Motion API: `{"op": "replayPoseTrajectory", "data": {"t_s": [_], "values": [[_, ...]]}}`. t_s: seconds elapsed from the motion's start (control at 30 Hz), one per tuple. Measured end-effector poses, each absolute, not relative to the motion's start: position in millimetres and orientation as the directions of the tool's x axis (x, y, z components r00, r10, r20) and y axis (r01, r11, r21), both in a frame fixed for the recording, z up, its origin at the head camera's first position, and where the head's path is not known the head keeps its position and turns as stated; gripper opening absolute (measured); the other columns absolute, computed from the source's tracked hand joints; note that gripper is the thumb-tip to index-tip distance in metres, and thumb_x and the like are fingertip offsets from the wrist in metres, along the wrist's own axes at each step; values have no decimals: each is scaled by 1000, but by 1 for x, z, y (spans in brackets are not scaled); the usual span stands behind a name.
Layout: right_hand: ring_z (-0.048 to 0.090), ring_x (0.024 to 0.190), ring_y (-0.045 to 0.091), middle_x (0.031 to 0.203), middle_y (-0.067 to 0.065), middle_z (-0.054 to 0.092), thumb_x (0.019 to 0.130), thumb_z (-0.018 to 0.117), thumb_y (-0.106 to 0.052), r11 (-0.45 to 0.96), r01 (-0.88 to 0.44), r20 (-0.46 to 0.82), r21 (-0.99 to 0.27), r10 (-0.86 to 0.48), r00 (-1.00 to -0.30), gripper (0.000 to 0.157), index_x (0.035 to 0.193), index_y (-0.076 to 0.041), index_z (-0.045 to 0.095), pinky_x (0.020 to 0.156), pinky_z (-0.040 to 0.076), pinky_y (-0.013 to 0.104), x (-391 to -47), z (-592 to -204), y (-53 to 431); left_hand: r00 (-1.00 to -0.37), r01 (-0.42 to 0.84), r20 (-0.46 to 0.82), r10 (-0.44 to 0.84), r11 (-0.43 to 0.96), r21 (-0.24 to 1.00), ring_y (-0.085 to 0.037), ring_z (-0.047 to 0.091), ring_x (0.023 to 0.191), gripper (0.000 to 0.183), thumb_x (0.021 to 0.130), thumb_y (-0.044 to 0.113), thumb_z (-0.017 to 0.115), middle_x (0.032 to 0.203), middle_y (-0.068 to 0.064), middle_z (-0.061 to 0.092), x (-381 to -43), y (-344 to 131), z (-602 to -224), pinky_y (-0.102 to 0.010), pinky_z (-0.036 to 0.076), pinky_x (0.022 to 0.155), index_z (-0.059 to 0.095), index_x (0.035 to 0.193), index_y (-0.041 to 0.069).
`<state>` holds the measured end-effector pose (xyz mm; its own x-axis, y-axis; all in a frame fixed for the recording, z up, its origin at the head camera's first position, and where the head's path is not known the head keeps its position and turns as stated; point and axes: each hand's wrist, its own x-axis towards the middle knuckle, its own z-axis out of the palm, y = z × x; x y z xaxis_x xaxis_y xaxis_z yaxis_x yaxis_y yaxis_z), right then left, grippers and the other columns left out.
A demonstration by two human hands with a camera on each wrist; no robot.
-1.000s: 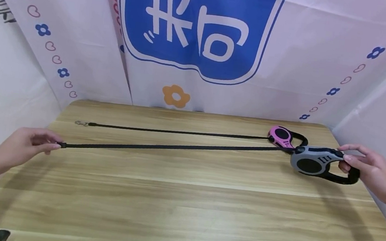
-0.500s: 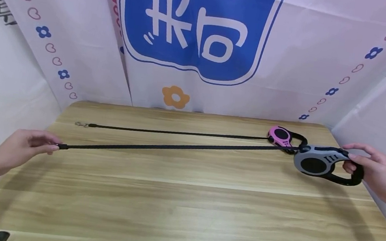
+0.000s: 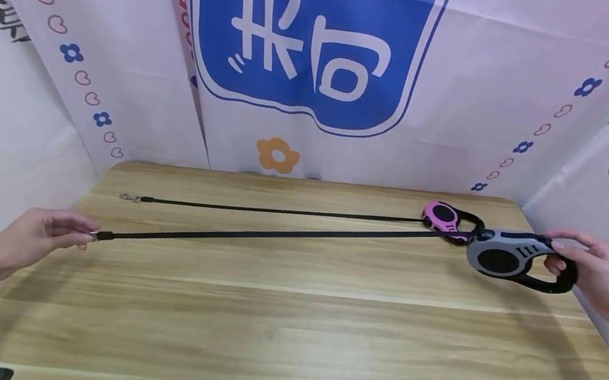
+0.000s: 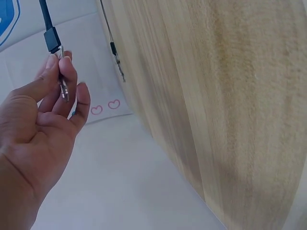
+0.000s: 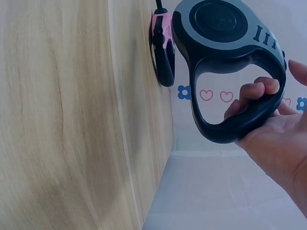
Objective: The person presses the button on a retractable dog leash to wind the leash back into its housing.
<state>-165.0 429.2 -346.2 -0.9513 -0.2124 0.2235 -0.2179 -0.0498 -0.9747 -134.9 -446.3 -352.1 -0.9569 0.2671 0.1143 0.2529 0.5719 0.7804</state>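
Note:
My right hand (image 3: 602,274) grips the black loop handle of a grey retractable dog leash (image 3: 499,259), held above the table's right side. In the right wrist view several fingers curl through the handle (image 5: 230,127). From the grey casing a black strap (image 3: 288,233) runs taut leftward to my left hand (image 3: 41,241). Thumb and fingertips there pinch the metal clip (image 4: 63,88) at the strap's end, just below its black sleeve (image 4: 52,39).
Farther back on the wooden table (image 3: 287,338) lies a pink retractable leash (image 3: 441,217). Its cord (image 3: 279,211) stretches left to a metal clip (image 3: 130,198). A white printed cloth backdrop (image 3: 464,76) rises behind the table and along its sides.
The grey leash casing has shifted slightly right with my right hand, drawing the strap along. More of the clip end now shows at my left fingertips. The pink leash stays put.

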Motion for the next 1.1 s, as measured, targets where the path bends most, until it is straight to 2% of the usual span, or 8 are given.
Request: {"op": "replayPoseTrajectory", "data": {"t_s": [0.2, 0.4, 0.6, 0.87, 1.1], "values": [[48, 63, 18, 68, 5, 54, 108, 50, 0, 66, -181, 173, -981, -112, -979, 26, 100, -8, 74, 58, 34, 32, -162, -345, 427, -970, 222, 113, 214, 598, 770, -6, 70, 78, 27, 93, -13, 65, 93, 9, 76, -133, -444, -348, -9, 50, 76, 76, 109, 6], [49, 62, 16, 66, 3, 54, 107, 53, -1, 55, -138, 134, -989, -67, -989, 26, 94, -8, 74, 58, 36, 29, -161, -345, 426, -978, 206, 128, 167, 636, 744, -6, 68, 75, 16, 94, -10, 67, 88, 12, 75, -133, -442, -346, -9, 49, 73, 75, 104, 0], [47, 61, 17, 63, 3, 52, 107, 53, -1, 35, -125, 123, -992, -47, -991, 29, 85, -4, 71, 58, 31, 30, -162, -346, 422, -971, 236, 199, 130, 641, 731, -1, 66, 74, 15, 95, -9, 67, 89, 16, 75, -134, -442, -343, -11, 49, 69, 76, 103, 1], [50, 60, 13, 62, 1, 54, 105, 54, 1, 15, -133, 132, -991, -64, -989, 30, 85, -6, 76, 57, 36, 27, -164, -353, 416, -967, 222, 246, 57, 657, 720, 6, 64, 79, 16, 101, -3, 63, 93, 25, 72, -134, -441, -338, -11, 49, 67, 75, 106, 6], [50, 60, 14, 63, 1, 54, 105, 54, 1, 16, -141, 139, -990, -63, -988, 29, 87, -7, 76, 57, 37, 27, -167, -354, 416, -959, 231, 281, 25, 639, 733, 8, 64, 77, 20, 100, -3, 64, 91, 28, 72, -133, -439, -334, -8, 47, 67, 78, 103, 11]]}}
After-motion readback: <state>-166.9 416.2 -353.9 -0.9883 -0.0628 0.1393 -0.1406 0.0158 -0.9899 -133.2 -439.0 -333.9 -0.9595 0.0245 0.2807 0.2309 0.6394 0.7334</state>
